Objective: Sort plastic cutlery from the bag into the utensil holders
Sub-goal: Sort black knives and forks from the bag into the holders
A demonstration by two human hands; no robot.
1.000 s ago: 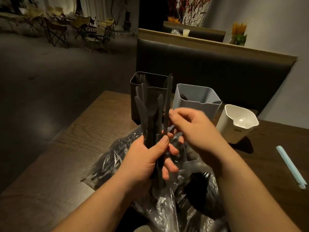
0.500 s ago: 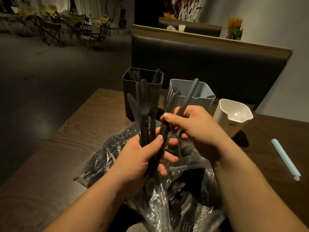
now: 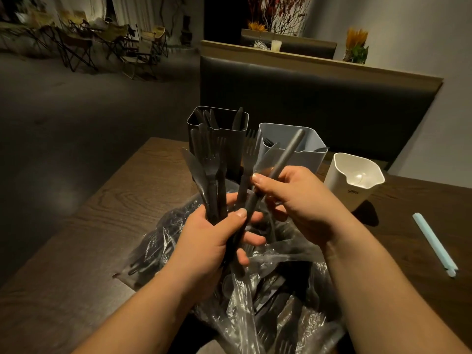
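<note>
I see the L hand (image 3: 209, 241) w/ its grip closed round a bunch of black plastic forks & knives (image 3: 212, 175), held upright over the clear plastic bag (image 3: 255, 302) of more cutlery on the dark wooden bench (image 3: 115, 213). R hand (image 3: 296, 200) pinches one dark grey utensil handle (image 3: 288, 154), tilted up-right in front of the grey square holder (image 3: 306, 157). The black square holder (image 3: 229, 146) behind has knives in it. The white holder (image 3: 342, 182) at right has small dark lettering I can't read. A pale blue stick (image 3: 434, 244) lies far right.
</note>
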